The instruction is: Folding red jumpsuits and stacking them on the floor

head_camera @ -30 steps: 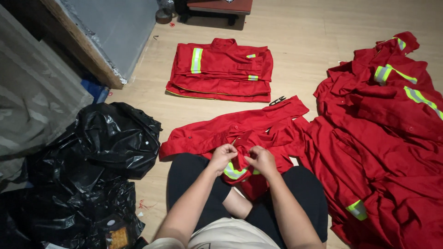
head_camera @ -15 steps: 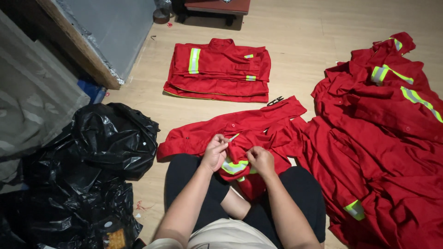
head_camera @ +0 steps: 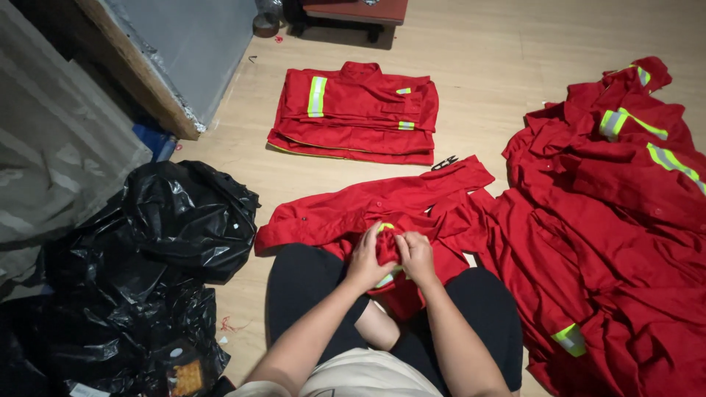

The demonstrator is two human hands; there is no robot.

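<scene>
Head view: I sat on the floor (head_camera: 471, 81); my left hand (head_camera: 365, 257) and right hand (head_camera: 416, 256) were both closed, pinching the red work jacket (head_camera: 368, 206) on my lap. Best kept taut, grip small.

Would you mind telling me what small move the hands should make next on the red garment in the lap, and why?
Probably keep both hands pinched and work the bunched fabric between them. The left hand and right hand meet on a fold of the red garment, whose sleeve trails onto the floor; nothing looks finished or released there.
</scene>
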